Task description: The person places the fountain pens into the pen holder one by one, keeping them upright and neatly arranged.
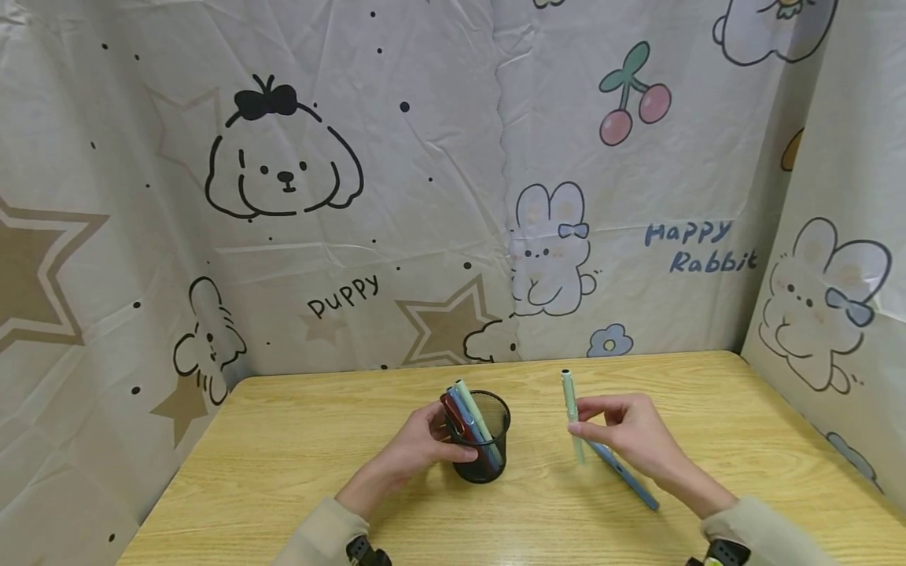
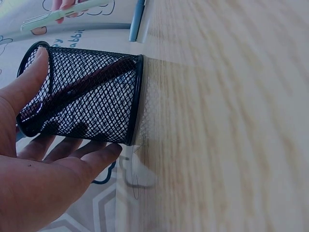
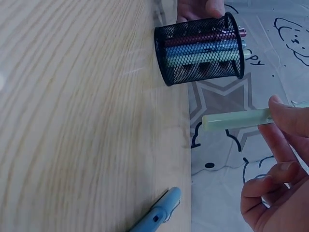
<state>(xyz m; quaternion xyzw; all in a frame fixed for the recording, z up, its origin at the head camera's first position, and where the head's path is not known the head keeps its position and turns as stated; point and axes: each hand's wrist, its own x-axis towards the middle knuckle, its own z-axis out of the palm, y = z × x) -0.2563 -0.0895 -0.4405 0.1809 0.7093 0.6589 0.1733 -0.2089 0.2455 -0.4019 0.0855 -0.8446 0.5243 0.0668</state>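
Note:
A black mesh pen holder [image 1: 481, 464] stands on the table, and my left hand [image 1: 418, 448] grips its side, thumb across the front and fingers behind. Inside lean a dark red pen [image 1: 456, 418], a blue pen [image 1: 469, 413] and a pale green pen [image 1: 476, 409]. To the right, my right hand [image 1: 630, 436] pinches another pale green pen [image 1: 570, 405] between thumb and fingertips, held nearly upright above the table. Below that hand a blue pen [image 1: 626, 475] lies on the wood; its clip shows in the right wrist view.
The light wooden table [image 1: 304, 440] carries everything. Behind it and at both sides hangs a pale cloth [image 1: 425, 196] printed with cartoon animals and stars. Sleeves and a dark band show on both wrists.

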